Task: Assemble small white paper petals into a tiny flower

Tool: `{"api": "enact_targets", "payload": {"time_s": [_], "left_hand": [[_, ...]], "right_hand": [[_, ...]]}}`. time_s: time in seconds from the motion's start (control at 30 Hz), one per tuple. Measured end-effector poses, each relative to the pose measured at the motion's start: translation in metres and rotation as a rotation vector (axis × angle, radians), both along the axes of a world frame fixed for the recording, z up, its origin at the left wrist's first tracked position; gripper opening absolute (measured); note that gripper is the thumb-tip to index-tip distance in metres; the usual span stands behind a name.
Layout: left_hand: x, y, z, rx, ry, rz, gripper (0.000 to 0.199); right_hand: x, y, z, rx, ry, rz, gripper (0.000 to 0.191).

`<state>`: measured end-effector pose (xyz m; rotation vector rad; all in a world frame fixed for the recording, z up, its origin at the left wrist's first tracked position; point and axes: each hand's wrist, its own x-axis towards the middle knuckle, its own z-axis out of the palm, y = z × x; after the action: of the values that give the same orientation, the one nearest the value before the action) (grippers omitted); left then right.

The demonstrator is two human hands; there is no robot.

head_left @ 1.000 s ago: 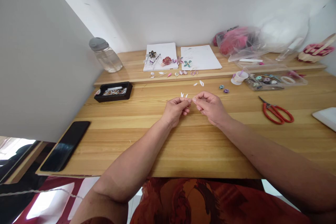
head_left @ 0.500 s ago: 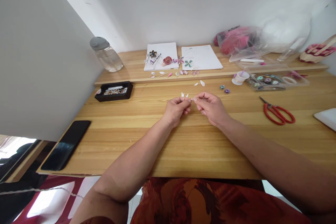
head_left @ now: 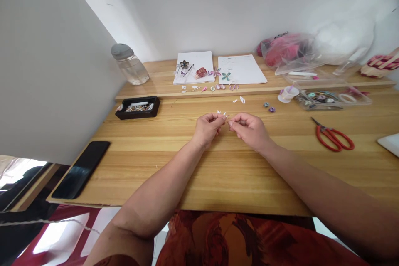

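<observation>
My left hand (head_left: 208,129) is closed in a pinch above the middle of the wooden table (head_left: 218,183). Small pointed white petals (head_left: 218,112) stick up behind its fingertips and appear to be held there. My right hand (head_left: 251,129) is also pinched, its fingertips almost meeting the left ones. What lies between the right fingers is too small to make out. Just beyond the hands are two loose white petals, the larger white petal (head_left: 242,99) lying on the right. Two small spools, one teal and one purple spool (head_left: 272,109), sit farther right.
Red-handled scissors (head_left: 335,135), a white thread spool (head_left: 287,94) and a clear parts box (head_left: 333,96) are at right. A black bead tray (head_left: 137,108), phone (head_left: 81,169) and water bottle (head_left: 130,64) are at left. Petals and finished flowers (head_left: 201,72) line the raised shelf.
My fingertips have shifted slightly against each other, and the white petals now sit lower and closer to the left fingertips. The whole view has moved a little.
</observation>
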<state>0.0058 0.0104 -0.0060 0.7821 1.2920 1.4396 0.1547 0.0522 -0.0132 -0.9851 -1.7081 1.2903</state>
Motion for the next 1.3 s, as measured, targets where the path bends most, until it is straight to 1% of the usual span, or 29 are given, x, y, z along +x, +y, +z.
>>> {"api": "enact_targets", "payload": {"time_s": [0.07,0.13,0.3,0.4,0.53,0.6,0.7,0.83,0.93,1.03,1.13,1.2,1.3], "left_hand": [[-0.002,0.001,0.000,0.017,0.060,0.019,0.020],[-0.004,0.002,0.000,0.039,0.106,0.026,0.019],[-0.007,0.003,-0.005,0.068,0.194,0.008,0.016],[-0.008,0.002,-0.005,0.077,0.263,-0.023,0.018],[-0.010,-0.001,-0.001,0.089,0.399,-0.113,0.019],[-0.011,-0.002,0.001,0.078,0.448,-0.178,0.020],[-0.013,-0.003,0.002,0.063,0.473,-0.269,0.022],[-0.013,-0.004,0.003,0.054,0.445,-0.329,0.023],[-0.012,-0.005,0.006,0.047,0.363,-0.343,0.023],[-0.011,-0.006,0.009,0.026,0.282,-0.333,0.023],[-0.011,-0.005,0.010,0.006,0.247,-0.272,0.025],[-0.011,-0.004,0.008,0.010,0.229,-0.212,0.026],[-0.012,0.000,0.003,0.031,0.218,-0.140,0.026]], "right_hand": [[0.001,-0.001,0.003,0.113,-0.053,-0.014,0.015],[0.003,-0.003,0.006,0.194,-0.090,-0.039,0.012],[0.005,-0.006,0.013,0.320,-0.165,-0.082,0.009],[0.007,-0.006,0.015,0.395,-0.201,-0.063,0.008],[0.012,-0.001,0.018,0.472,-0.241,-0.034,0.009],[0.015,0.004,0.018,0.437,-0.245,-0.008,0.011],[0.017,0.013,0.016,0.316,-0.225,0.057,0.015],[0.019,0.022,0.012,0.172,-0.184,0.137,0.020],[0.018,0.024,0.009,0.077,-0.147,0.137,0.023],[0.017,0.023,0.005,-0.049,-0.108,0.117,0.028],[0.015,0.021,0.002,-0.142,-0.096,0.113,0.031],[0.014,0.019,0.001,-0.134,-0.121,0.110,0.031],[0.012,0.013,0.004,0.010,-0.208,0.086,0.027]]}}
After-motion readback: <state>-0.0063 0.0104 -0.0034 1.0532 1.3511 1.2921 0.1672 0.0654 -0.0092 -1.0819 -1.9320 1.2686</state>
